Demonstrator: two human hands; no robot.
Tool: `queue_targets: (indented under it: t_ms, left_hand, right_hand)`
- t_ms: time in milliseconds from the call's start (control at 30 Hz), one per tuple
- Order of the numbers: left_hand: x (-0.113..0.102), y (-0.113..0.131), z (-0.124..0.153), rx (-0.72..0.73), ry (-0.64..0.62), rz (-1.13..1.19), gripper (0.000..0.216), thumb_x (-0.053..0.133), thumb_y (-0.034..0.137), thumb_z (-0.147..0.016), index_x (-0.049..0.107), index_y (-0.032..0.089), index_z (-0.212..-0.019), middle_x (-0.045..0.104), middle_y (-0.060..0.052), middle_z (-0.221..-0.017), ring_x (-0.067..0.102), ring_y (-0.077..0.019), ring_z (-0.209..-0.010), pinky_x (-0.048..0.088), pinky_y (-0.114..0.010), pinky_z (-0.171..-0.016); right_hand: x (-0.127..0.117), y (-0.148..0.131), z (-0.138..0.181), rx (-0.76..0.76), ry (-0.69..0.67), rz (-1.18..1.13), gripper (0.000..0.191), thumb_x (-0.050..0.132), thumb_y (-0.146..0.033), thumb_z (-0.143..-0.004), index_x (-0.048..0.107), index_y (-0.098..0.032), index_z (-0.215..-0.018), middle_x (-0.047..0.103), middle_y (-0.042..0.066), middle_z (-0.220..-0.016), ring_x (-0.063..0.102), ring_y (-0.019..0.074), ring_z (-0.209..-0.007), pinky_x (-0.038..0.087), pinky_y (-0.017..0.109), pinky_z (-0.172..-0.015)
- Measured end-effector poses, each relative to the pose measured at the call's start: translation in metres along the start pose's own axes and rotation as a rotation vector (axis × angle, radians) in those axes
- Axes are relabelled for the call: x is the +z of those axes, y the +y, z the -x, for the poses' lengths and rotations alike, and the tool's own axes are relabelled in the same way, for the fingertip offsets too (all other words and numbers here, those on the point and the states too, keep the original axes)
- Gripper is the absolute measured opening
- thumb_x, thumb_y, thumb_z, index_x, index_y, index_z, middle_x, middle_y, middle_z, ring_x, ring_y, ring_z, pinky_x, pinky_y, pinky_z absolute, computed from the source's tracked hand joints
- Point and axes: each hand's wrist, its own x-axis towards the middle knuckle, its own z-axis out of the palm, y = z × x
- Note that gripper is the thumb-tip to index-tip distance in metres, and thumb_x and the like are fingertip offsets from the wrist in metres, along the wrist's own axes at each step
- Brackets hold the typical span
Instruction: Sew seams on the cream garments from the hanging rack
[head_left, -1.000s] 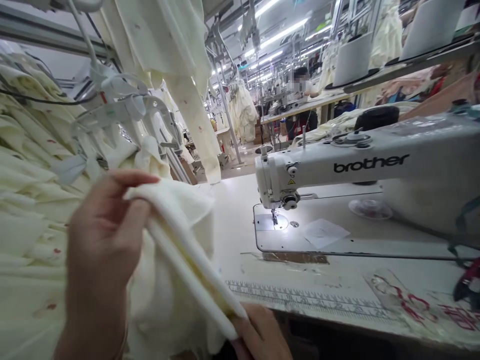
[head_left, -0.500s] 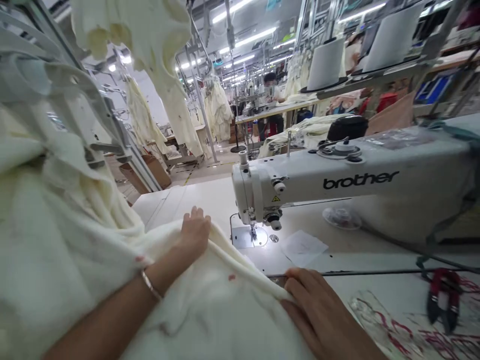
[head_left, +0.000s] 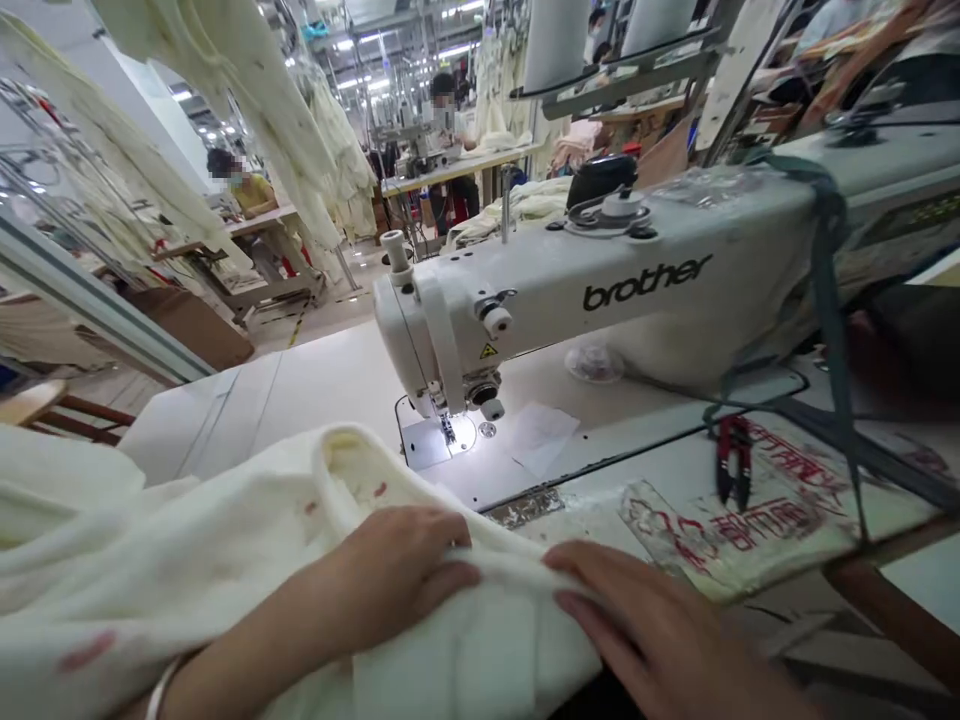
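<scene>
A cream fabric garment (head_left: 240,540) with a few reddish marks lies bunched across the near edge of the sewing table. My left hand (head_left: 405,565) is closed on a fold of it, thumb and fingers pinching the cloth. To the right, my right hand (head_left: 637,610) pinches the garment's edge between thumb and fingers; part of this hand is blurred. Just beyond both hands is the white sewing machine (head_left: 540,285), its lit needle and presser foot (head_left: 448,428) apart from the cloth.
A white scrap (head_left: 544,437) and a small clear dish (head_left: 594,363) lie by the machine. Red-handled thread snips (head_left: 733,460) rest at the right. Thread cones (head_left: 555,45) stand above. Cream garments (head_left: 247,90) hang at the left, and people sit at tables behind.
The view has turned right and down. My left hand has come back nearer to my right hand with the fabric, and the hanging garment at the near left has left the view.
</scene>
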Motion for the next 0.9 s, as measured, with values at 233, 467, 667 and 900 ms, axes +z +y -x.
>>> queue_targets:
  t_ms: [233,467,667,900]
  left_hand:
    - [0.022,0.036,-0.032,0.069,0.206,-0.176,0.029,0.067,0.027,-0.082,0.056,0.015,-0.106,0.059,-0.01,-0.109,0.053,-0.0278,-0.102,0.043,-0.044,-0.089]
    - [0.028,0.027,-0.042,0.175,0.142,-0.044,0.018,0.066,0.022,-0.082,0.053,0.015,-0.093,0.06,-0.008,-0.099,0.054,-0.0232,-0.092,0.044,-0.036,-0.08]
    - [0.01,0.012,-0.024,0.082,0.103,0.296,0.027,0.068,0.036,-0.081,0.057,0.021,-0.1,0.065,0.0,-0.1,0.058,-0.0182,-0.088,0.041,-0.028,-0.076]
    - [0.004,0.011,-0.029,0.033,0.066,0.37,0.023,0.054,0.041,-0.086,0.064,0.02,-0.087,0.062,0.002,-0.079,0.053,-0.014,-0.073,0.037,-0.025,-0.065]
  right_hand:
    - [-0.017,0.012,-0.025,0.146,-0.217,0.086,0.015,0.052,-0.006,-0.082,0.051,-0.021,-0.077,0.056,0.002,-0.085,0.058,0.0205,-0.083,0.045,0.031,-0.066]
    - [-0.033,0.011,-0.036,0.132,-0.294,-0.226,0.011,0.056,-0.01,-0.082,0.05,-0.02,-0.08,0.055,0.001,-0.098,0.052,0.0169,-0.093,0.04,0.028,-0.078]
    - [-0.045,0.007,-0.069,0.207,-0.5,-0.458,0.007,0.06,-0.02,-0.077,0.055,-0.019,-0.072,0.057,-0.004,-0.068,0.051,0.0112,-0.065,0.034,0.022,-0.057]
    - [-0.045,0.004,-0.08,0.186,-0.502,-0.378,0.007,0.057,-0.014,-0.072,0.054,-0.019,-0.067,0.052,-0.006,-0.063,0.047,0.0098,-0.061,0.03,0.022,-0.053]
